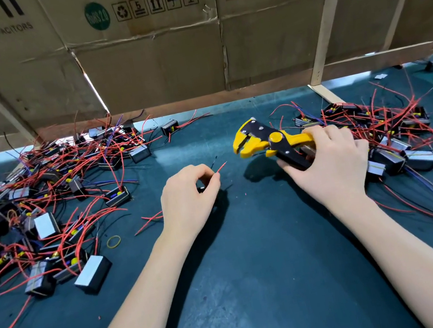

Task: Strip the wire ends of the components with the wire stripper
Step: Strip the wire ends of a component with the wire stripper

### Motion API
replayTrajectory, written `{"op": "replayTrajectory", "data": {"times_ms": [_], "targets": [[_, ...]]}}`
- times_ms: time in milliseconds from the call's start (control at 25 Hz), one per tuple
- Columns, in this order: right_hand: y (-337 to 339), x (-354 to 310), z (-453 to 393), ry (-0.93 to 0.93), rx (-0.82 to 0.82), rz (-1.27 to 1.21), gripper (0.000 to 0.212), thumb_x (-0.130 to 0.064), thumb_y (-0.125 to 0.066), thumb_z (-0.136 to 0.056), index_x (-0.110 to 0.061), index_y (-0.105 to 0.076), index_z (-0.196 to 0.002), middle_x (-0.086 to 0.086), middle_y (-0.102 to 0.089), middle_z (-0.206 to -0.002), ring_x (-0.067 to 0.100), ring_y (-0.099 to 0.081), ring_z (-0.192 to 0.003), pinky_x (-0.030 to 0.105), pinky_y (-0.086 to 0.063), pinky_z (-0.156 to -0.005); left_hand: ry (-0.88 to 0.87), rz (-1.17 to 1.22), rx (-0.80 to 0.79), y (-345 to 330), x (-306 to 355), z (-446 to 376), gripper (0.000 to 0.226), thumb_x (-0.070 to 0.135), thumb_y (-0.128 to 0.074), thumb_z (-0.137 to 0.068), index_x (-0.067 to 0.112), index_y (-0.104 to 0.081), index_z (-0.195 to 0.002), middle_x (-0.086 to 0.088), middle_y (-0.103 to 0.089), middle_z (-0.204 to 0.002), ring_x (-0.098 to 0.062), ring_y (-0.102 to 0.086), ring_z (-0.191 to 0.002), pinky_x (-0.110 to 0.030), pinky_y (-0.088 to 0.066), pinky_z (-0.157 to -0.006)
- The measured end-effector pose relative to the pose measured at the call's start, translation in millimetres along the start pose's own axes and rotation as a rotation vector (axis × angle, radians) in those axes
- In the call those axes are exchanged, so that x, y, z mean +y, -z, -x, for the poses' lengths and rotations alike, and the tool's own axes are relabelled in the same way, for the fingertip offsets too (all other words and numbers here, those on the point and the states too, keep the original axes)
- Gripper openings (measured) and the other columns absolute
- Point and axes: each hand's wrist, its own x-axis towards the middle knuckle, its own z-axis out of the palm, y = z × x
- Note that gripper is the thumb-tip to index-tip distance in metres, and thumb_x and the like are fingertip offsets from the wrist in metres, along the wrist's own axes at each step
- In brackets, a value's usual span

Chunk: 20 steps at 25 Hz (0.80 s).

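My right hand point(329, 162) grips the handles of a yellow and black wire stripper point(265, 139), whose jaws point left and hang a little above the dark green mat point(251, 243). My left hand point(186, 197) curls round a small black component, mostly hidden under the palm, and pinches its red wire point(221, 167) near the tip. A thin black wire end point(214, 161) sticks out beside the red one. The wire tips lie a short way left of the stripper's jaws, apart from them.
A heap of black components with red wires point(52, 197) covers the mat on the left, and another heap point(385, 135) lies on the right behind my right hand. A yellow rubber band point(113, 241) lies near the left heap. Cardboard boxes point(163, 58) wall off the back.
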Motion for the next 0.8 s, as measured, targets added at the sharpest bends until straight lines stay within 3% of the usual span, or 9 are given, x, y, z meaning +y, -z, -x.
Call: {"op": "replayTrajectory", "data": {"times_ms": [80,120,200,280,400,520,640,720,800], "targets": [[1,5,-4,-0.079,-0.011,-0.041,0.061,-0.061,-0.073,-0.07,-0.017,-0.063,-0.112,0.008,-0.064,-0.107,0.032,-0.053,-0.104,0.042,-0.033,-0.083,-0.138,0.092,-0.015,-1,-1,1,0.008,0.016,-0.065,-0.091,0.018,-0.068,-0.083,0.008,-0.065,-0.081,-0.003,-0.052,-0.065,-0.033,-0.046,-0.07],[2,7,-6,-0.111,-0.011,-0.061,0.061,-0.062,-0.073,-0.07,-0.019,-0.063,-0.113,0.007,-0.064,-0.109,0.032,-0.052,-0.106,0.042,-0.032,-0.084,-0.249,0.193,-0.08,-2,2,3,0.009,0.011,-0.064,-0.092,0.016,-0.069,-0.096,0.008,-0.067,-0.091,0.0,-0.058,-0.075,-0.032,-0.049,-0.076],[5,10,-8,-0.153,0.007,-0.108,0.06,-0.062,-0.073,-0.071,-0.021,-0.063,-0.113,0.005,-0.064,-0.111,0.031,-0.052,-0.108,0.041,-0.032,-0.086,-0.391,0.366,-0.293,-3,15,8,0.045,0.004,-0.059,-0.094,0.023,-0.055,-0.134,0.012,-0.061,-0.129,0.001,-0.061,-0.111,-0.026,-0.047,-0.097],[8,11,-8,-0.184,0.024,-0.16,0.059,-0.062,-0.073,-0.071,-0.021,-0.062,-0.113,0.004,-0.064,-0.112,0.031,-0.052,-0.11,0.042,-0.032,-0.088,-0.423,0.362,-0.329,-1,17,5,0.072,0.001,-0.058,-0.091,0.03,-0.032,-0.151,0.016,-0.045,-0.148,-0.002,-0.054,-0.125,-0.025,-0.04,-0.107],[11,11,-8,-0.206,0.029,-0.208,0.059,-0.06,-0.075,-0.072,-0.021,-0.062,-0.114,0.004,-0.064,-0.113,0.031,-0.051,-0.112,0.043,-0.033,-0.091,-0.302,0.11,0.086,14,-4,-9,0.066,0.002,-0.06,-0.082,0.012,-0.042,-0.145,-0.001,-0.054,-0.138,-0.014,-0.058,-0.113,-0.039,-0.04,-0.101],[12,10,-8,-0.187,0.048,-0.241,0.059,-0.058,-0.076,-0.071,-0.021,-0.062,-0.116,0.002,-0.063,-0.116,0.03,-0.051,-0.112,0.042,-0.032,-0.091,0.07,-0.171,0.417,38,-35,-19,0.052,0.006,-0.063,-0.08,0.003,-0.049,-0.13,-0.015,-0.056,-0.126,-0.035,-0.052,-0.113,-0.044,-0.036,-0.094],[12,7,-7,-0.147,0.067,-0.28,0.059,-0.058,-0.076,-0.071,-0.022,-0.062,-0.115,0.001,-0.064,-0.115,0.028,-0.051,-0.11,0.041,-0.032,-0.089,0.42,-0.442,0.357,50,-57,-21,0.047,0.018,-0.067,-0.084,0.002,-0.048,-0.124,-0.021,-0.058,-0.12,-0.041,-0.05,-0.114,-0.049,-0.035,-0.094],[12,7,-5,-0.107,0.084,-0.276,0.057,-0.056,-0.077,-0.071,-0.021,-0.063,-0.113,0.001,-0.064,-0.112,0.028,-0.053,-0.107,0.041,-0.033,-0.087,0.473,-0.573,0.252,52,-65,-21,0.037,0.023,-0.066,-0.088,0.004,-0.056,-0.117,-0.022,-0.063,-0.115,-0.042,-0.052,-0.113,-0.047,-0.033,-0.094],[12,7,-4,-0.068,0.093,-0.241,0.055,-0.055,-0.077,-0.071,-0.021,-0.064,-0.112,0.003,-0.064,-0.109,0.03,-0.053,-0.105,0.041,-0.032,-0.084,0.41,-0.639,0.219,52,-71,-21,0.022,0.024,-0.062,-0.092,0.01,-0.067,-0.108,-0.019,-0.069,-0.104,-0.039,-0.054,-0.107,-0.044,-0.032,-0.091]]}}
